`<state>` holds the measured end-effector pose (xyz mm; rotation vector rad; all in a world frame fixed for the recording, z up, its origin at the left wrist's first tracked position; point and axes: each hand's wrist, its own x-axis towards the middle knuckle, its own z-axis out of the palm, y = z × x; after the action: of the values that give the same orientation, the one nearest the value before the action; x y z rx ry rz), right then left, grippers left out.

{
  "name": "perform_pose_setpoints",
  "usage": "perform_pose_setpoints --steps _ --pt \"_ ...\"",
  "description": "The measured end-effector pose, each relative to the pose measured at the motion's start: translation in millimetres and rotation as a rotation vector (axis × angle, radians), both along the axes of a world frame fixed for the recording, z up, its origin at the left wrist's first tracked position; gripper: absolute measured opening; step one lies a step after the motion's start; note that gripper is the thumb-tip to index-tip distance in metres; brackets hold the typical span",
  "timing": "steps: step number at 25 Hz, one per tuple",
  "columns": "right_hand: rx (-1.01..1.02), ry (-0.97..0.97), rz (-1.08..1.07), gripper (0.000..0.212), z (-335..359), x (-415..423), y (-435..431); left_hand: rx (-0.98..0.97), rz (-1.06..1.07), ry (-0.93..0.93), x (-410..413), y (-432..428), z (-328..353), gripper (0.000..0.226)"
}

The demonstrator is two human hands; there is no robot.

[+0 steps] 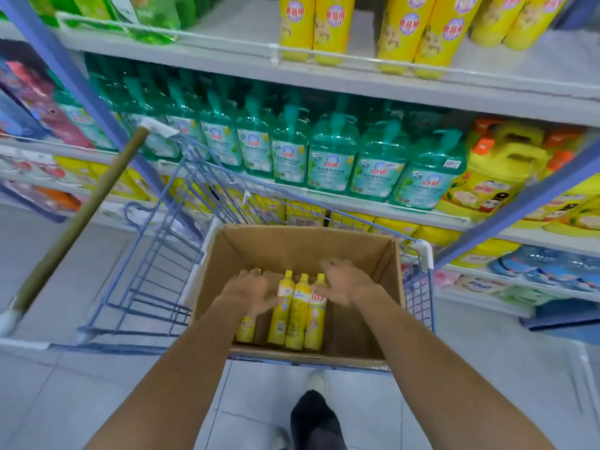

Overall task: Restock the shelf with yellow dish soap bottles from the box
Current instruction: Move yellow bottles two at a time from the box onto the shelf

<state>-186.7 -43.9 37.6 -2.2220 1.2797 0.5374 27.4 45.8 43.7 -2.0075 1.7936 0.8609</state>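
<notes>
An open cardboard box point(302, 237) sits in a blue wire cart point(146, 287). Three yellow dish soap bottles point(297, 316) lie side by side on the box floor, caps pointing away from me. A fourth yellow bottle point(245, 329) lies to their left, mostly hidden under my left hand point(250, 292), which grips it around the middle. My right hand point(344, 282) hovers with fingers spread over the right side of the box, its thumb touching the rightmost bottle. More yellow bottles point(324, 24) stand on the top shelf.
Green pump bottles point(331, 157) fill the middle shelf behind the cart. Yellow jugs point(500, 177) stand at the right. A wooden broom handle point(81, 219) leans across the left. My feet point(313, 417) are on the tiled floor just behind the cart.
</notes>
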Motion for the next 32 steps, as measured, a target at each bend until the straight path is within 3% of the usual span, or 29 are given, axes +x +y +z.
perform_pose_setpoints --steps 9,12,17,21,25,28,32 --pt "0.218 0.051 -0.175 0.07 -144 -5 -27 0.188 0.038 0.096 17 -51 -148 0.074" --pt "0.204 0.048 -0.241 0.073 -195 0 -35 0.161 0.024 0.127 23 -78 -208 0.085" --pt "0.165 -0.017 -0.337 0.068 -273 9 -43 0.088 0.113 0.196 20 -102 -303 0.08" --pt "0.154 -0.131 -0.532 0.054 -309 12 -47 -0.056 0.418 0.36 4 -97 -338 0.056" --pt "0.216 -0.17 -0.725 0.058 -302 6 -45 -0.06 0.695 0.593 8 -85 -329 0.032" --pt "0.218 -0.241 -0.713 0.054 -255 2 -35 -0.143 0.702 0.66 15 -73 -281 0.041" --pt "0.147 -0.252 -0.509 0.053 -150 9 -31 -0.223 0.565 0.697 21 -70 -181 0.056"
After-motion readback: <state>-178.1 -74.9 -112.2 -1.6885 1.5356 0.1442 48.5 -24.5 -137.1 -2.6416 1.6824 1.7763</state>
